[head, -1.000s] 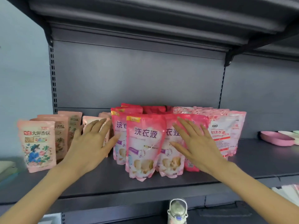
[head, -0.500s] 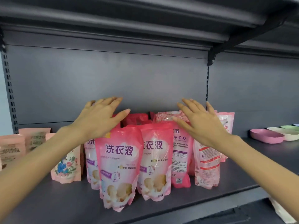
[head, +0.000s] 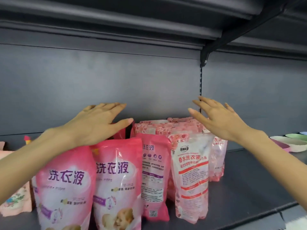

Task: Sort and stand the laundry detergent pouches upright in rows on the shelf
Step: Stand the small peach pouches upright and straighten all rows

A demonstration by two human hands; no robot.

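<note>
While the left hand [head: 96,123] and right hand [head: 221,120] hover with fingers straight and spread, holding nothing, pink detergent pouches [head: 116,180] stand crowded on the shelf [head: 249,188]. Soft, glossy and probably liquid-heavy, they look best gripped near the top seals. What the stacked bowls [head: 295,143] at far right hold cannot be told.

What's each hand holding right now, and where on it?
Nothing. The left hand and right hand are both open, fingers straight, above the pink pouches.
</note>
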